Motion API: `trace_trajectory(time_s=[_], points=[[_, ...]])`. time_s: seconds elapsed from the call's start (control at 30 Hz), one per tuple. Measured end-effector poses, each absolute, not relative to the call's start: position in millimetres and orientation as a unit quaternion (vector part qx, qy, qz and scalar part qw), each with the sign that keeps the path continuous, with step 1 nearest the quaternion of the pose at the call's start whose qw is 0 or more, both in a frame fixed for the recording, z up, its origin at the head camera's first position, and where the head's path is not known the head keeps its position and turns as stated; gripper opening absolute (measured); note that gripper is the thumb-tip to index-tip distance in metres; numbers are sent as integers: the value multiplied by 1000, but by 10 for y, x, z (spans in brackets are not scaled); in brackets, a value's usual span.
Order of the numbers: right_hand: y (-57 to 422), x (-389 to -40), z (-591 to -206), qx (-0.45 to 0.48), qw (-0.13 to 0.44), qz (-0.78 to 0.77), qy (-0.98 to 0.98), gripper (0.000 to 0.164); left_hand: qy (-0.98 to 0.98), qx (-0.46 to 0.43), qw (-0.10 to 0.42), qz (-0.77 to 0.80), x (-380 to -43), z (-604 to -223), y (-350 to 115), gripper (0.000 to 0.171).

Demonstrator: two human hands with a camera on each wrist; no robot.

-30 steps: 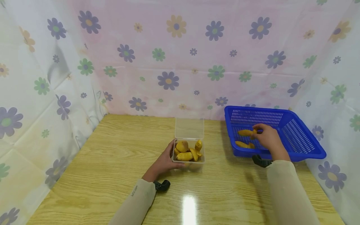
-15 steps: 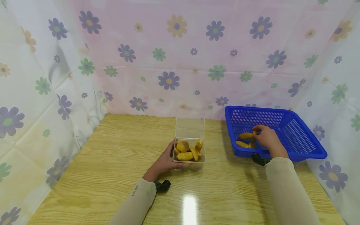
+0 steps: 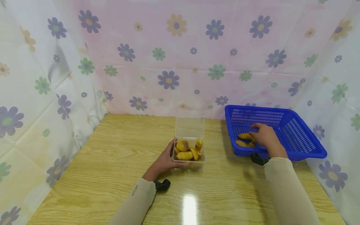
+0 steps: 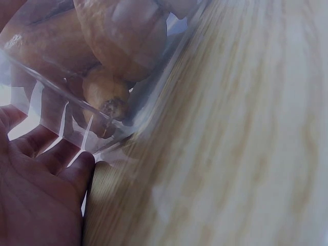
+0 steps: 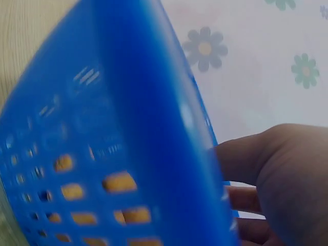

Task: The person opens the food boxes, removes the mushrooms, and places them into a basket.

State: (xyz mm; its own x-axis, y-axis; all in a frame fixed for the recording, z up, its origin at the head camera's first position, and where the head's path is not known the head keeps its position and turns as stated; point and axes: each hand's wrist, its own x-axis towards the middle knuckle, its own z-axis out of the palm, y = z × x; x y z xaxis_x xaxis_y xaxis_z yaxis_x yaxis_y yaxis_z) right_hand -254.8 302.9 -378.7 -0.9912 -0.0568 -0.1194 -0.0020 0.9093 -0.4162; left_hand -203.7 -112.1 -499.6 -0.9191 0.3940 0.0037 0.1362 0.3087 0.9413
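Note:
A clear plastic box [image 3: 203,158] stands on the table with its hinged lid [image 3: 189,128] raised at the back. Several yellow mushrooms [image 3: 184,156] lie inside it. My left hand [image 3: 165,160] grips the box at its left side, thumb along the near wall and fingers round the far corner. Over the left part of the blue basket [image 3: 302,128] my right hand [image 3: 265,136] reaches down, fingertips right at a yellow mushroom [image 3: 244,136]. Another mushroom [image 3: 242,143] lies nearer the basket's front wall. The right wrist view has those fingertips hidden behind the basket wall, so I cannot tell whether they pinch it.
The wooden table [image 3: 118,150] spans the space below both arms. Floral cloth [image 3: 168,56] hangs behind it and at both sides. The perforated basket stands at the back right, its raised rim [image 5: 169,102] close beside my right hand in the right wrist view.
My right hand has shifted slightly left inside the basket, and the mushrooms under its fingers have moved a little. My left hand and the box have stayed put.

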Motion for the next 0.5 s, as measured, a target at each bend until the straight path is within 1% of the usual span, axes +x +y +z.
trace_trajectory(time_s=[0.1,0.33,0.5], points=[[2963,-2557,-3778,-27,57,-211,975,47,800,168,114,564,-2041,-4993,-1124,116],[2744,-2516,-3773,-57,24,-207,976,43,796,169,145,562,-1892,-4625,-1106,115],[2591,-2474,-3714,-68,8,-208,976,41,792,173,149,566,-1901,-4626,-1111,115]])
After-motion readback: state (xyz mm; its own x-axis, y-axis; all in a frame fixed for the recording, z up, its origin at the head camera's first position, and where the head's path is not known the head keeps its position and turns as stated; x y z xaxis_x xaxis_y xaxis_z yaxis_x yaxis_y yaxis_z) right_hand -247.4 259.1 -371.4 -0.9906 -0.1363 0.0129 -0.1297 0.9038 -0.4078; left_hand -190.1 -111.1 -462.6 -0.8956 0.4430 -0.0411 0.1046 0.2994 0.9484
